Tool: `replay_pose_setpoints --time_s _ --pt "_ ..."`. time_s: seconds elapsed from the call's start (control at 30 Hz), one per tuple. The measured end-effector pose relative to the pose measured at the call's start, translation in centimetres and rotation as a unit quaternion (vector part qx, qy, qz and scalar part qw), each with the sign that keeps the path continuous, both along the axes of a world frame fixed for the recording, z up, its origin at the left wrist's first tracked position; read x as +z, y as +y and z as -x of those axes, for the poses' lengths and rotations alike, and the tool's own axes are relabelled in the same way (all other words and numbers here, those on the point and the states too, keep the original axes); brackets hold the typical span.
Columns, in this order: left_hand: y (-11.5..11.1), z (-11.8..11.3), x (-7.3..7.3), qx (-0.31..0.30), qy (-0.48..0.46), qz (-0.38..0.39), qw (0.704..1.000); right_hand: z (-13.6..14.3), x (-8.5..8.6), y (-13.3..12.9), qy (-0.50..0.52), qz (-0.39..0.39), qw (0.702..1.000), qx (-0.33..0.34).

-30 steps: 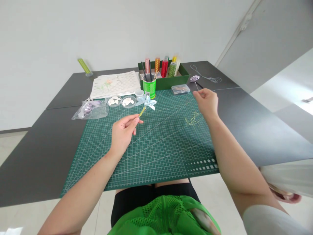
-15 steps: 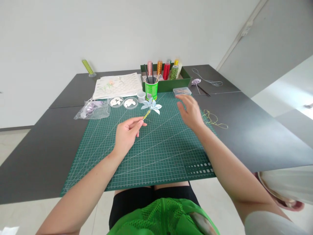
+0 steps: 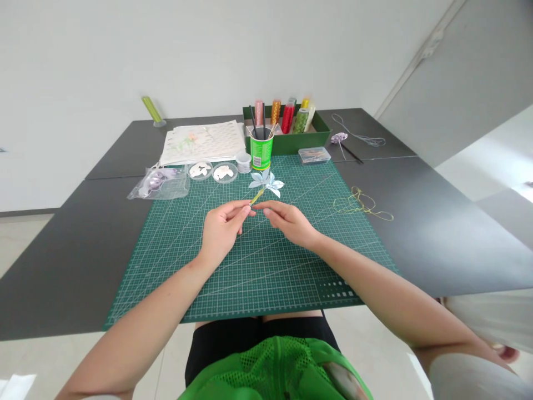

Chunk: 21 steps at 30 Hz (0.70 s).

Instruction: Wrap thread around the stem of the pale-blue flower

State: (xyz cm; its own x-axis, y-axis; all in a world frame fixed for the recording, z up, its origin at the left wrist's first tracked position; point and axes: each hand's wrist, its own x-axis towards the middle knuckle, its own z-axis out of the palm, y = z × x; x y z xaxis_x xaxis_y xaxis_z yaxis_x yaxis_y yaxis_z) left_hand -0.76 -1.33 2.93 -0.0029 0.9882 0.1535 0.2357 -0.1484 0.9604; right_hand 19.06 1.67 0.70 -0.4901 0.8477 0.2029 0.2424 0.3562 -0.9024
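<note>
In my left hand [image 3: 222, 228] is the green-wrapped stem of a pale blue artificial flower [image 3: 266, 182], pinched between thumb and fingertips. The flower tilts up and to the right, its petals spread above the cutting mat. My right hand [image 3: 290, 223] comes in from the right, index fingertip at the lower stem, close to my left fingertips. Its thumb lies against the index finger and the other fingers are curled. Whatever it pinches, if anything, is too small to make out. A loose yellow-green thread [image 3: 362, 208] lies right of my hands.
Beneath my hands lies a green cutting mat [image 3: 175, 278]. Beyond stand a green cup [image 3: 261, 153] with sticks, a dark green box [image 3: 287, 145] of thread spools and dishes of white pieces [image 3: 225, 173]. A plastic bag [image 3: 160, 183] and paper sheets [image 3: 204, 144] are left, a clear case [image 3: 314, 155] right.
My right hand has moved left and down from near the clear case to the flower's stem, its spread fingers drawing together. My left hand still holds the flower; the view has shifted slightly.
</note>
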Motion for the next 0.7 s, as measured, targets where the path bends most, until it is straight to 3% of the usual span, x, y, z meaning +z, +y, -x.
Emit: replay_pose_setpoints --time_s 0.1,0.43,0.53,0.7 --pt "0.0 0.0 0.2 0.005 0.01 -0.001 1.0 -0.4 0.4 -0.2 -0.052 -0.072 0.996 -0.027" --pt "0.1 0.4 0.2 0.008 0.034 -0.002 0.999 -1.4 1.0 -0.9 -0.104 -0.236 0.966 0.025" --pt "0.2 0.4 -0.3 -0.01 0.087 0.0 0.996 -1.5 1.6 -1.3 -0.06 -0.226 0.971 0.038" --pt "-0.1 0.2 -0.5 -0.042 0.188 -0.018 0.981 -2.0 3.0 -1.6 0.036 -0.126 0.99 0.054"
